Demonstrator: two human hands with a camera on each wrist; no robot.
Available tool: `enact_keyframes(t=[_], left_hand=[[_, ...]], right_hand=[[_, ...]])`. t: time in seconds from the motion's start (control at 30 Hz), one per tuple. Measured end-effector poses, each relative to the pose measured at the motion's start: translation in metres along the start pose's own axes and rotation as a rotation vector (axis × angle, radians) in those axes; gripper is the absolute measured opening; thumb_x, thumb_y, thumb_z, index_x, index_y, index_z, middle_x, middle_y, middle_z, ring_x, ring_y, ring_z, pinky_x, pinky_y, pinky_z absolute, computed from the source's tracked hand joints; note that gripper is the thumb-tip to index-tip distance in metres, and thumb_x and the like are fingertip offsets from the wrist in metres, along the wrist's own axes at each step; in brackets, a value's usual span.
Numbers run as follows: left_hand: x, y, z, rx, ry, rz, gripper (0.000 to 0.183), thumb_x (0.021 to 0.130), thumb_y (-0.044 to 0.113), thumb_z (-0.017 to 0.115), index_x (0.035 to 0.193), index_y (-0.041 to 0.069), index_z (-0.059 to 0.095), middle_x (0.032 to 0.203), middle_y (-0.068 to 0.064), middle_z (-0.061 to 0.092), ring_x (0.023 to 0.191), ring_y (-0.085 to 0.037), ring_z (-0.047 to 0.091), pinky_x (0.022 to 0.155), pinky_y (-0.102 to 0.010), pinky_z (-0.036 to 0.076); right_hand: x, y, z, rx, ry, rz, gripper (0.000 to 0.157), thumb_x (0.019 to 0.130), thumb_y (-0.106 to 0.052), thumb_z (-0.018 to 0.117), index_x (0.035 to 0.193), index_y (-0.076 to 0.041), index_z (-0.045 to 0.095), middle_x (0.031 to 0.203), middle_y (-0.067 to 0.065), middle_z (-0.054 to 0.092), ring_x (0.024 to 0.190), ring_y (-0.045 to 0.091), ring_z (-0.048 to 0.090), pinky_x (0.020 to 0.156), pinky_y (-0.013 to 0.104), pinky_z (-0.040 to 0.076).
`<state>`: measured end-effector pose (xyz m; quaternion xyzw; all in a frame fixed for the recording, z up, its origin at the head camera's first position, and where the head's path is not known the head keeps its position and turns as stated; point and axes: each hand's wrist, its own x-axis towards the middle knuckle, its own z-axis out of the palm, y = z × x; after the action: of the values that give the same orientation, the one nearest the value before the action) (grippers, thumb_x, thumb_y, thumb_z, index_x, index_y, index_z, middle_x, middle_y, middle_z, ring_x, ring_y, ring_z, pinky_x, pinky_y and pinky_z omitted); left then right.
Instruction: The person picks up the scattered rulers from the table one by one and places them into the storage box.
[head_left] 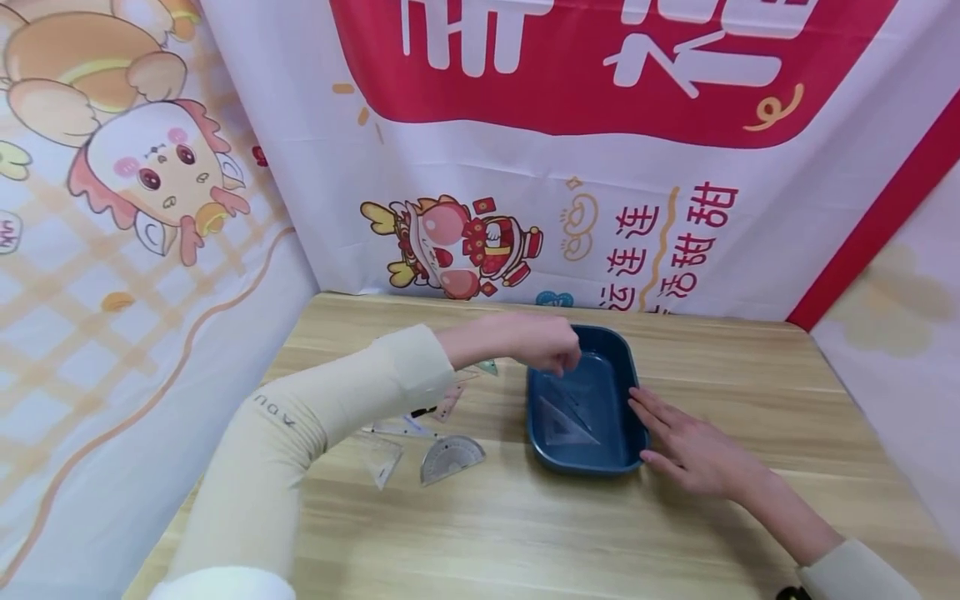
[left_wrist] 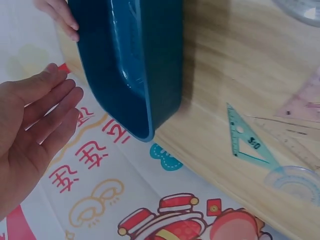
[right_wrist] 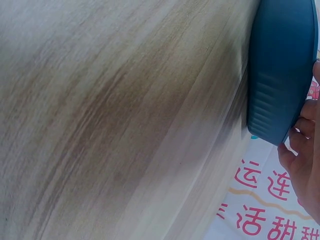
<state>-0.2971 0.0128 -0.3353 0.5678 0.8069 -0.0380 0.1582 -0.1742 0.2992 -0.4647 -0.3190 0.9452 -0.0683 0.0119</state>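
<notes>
A deep blue plastic tray stands on the wooden table, with a clear set square lying inside it. Over the tray's left side hovers my left hand; in the left wrist view its fingers are loosely bent with nothing between them. My right hand rests its fingertips on the tray's right rim, thumb lower down by the outer wall. The right wrist view shows those fingers along the rim. Left of the tray lie a clear protractor and another clear set square.
More drawing tools lie left of the tray, partly hidden by my left sleeve: a green set square, a pinkish piece, a small round protractor and a clear ruler. Printed cloth hangs behind the table.
</notes>
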Motion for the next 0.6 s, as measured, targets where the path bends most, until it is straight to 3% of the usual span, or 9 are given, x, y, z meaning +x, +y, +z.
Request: enact_keyframes(t=[0.33,0.6], left_hand=[[-0.038,0.005,0.012,-0.004,0.013,0.008,0.022,0.097,0.024,0.066,0.113,0.011,0.074,0.105,-0.003,0.075,0.093,-0.012,0.067,0.086,-0.021,0.055],[-0.073,0.011,0.039,-0.032,0.002,-0.083,0.023,0.094,0.021,0.069,0.115,0.012,0.073,0.112,-0.003,0.074,0.102,-0.012,0.069,0.090,-0.022,0.055]], right_hand=[[-0.004,0.002,-0.001,-0.002,0.018,-0.001,0.069,0.099,-0.041,0.057,0.154,-0.006,0.034,0.165,0.013,0.025,0.144,0.035,0.040,0.103,0.057,0.048],[-0.001,0.004,0.004,-0.006,0.033,-0.017,0.070,0.100,-0.043,0.056,0.155,-0.007,0.033,0.165,0.012,0.025,0.144,0.034,0.040,0.103,0.056,0.049]])
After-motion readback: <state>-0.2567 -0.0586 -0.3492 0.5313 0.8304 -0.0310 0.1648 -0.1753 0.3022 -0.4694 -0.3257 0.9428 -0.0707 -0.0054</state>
